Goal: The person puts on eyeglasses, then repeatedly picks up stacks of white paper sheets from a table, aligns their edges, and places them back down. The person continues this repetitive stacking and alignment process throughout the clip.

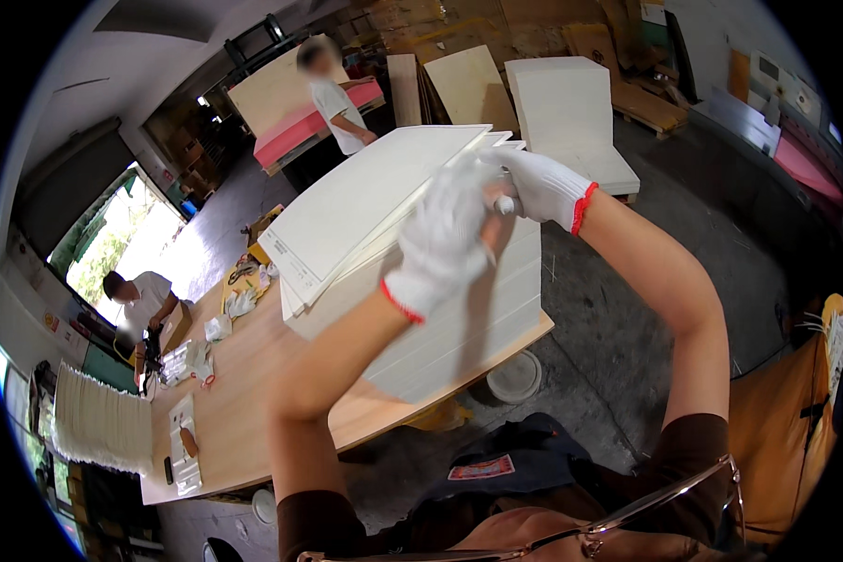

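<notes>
Both my hands wear white knit gloves with red cuffs and meet in front of my chest, over a tall stack of large white sheets (515, 272). My left hand (440, 234) is smeared by motion, so its finger pose is unclear. Against it is my right hand (541, 187), its fingers bent and closed at the left hand's fingers. Bare fingertips show between the gloves. Whatever the right fingers grip there cannot be made out. Several printed white sheets (375, 201) lie fanned askew on top of the stack, just beyond my hands.
The stack stands on a wooden table (262, 412) holding plastic wrapping (192, 361), scissors (244, 270) and a white sheet pile (98, 421). One person (150, 304) works at its left; another (337, 103) stands behind. A white bucket (515, 377) sits below. More white stacks (562, 112) stand beyond.
</notes>
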`<state>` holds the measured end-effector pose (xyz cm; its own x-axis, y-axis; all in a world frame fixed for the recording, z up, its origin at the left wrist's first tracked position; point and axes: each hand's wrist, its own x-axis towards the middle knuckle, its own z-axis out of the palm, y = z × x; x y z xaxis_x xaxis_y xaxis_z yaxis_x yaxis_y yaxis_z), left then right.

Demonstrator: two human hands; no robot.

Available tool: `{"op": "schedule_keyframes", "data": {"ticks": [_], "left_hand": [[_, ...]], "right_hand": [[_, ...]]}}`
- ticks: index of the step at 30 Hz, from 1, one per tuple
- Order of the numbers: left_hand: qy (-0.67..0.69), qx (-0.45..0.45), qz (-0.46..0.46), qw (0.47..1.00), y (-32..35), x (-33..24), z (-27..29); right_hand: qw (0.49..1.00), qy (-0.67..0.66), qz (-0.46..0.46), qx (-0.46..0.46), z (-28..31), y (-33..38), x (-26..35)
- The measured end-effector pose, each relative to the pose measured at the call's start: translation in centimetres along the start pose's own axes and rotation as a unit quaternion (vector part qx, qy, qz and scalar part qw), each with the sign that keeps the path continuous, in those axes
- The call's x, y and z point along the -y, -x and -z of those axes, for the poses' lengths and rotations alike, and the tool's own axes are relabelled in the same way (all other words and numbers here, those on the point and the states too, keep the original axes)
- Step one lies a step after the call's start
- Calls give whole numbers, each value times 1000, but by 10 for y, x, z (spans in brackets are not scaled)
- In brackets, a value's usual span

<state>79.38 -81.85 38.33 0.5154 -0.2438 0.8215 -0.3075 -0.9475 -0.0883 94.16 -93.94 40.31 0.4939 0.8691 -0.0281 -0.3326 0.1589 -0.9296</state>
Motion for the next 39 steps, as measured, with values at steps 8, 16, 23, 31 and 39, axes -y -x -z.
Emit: {"op": "schedule_keyframes", "data": {"ticks": [8,16,23,31,39], "left_hand": [[485,127,379,778,115,-27,57],[808,-189,469,303,179,-21,134],[596,-101,668,433,138,-27,160],[553,-158,634,517,193,-46,175],[586,-450,432,518,355,-46,181]], "right_hand": [[998,25,18,-48,-1,-5,-3],[991,43,40,-116,3,106,3],[962,142,127,-193,28,181,-15],[952,144,180,-200,-13,139,-22],[859,382,320,113,-154,36,-22]]}}
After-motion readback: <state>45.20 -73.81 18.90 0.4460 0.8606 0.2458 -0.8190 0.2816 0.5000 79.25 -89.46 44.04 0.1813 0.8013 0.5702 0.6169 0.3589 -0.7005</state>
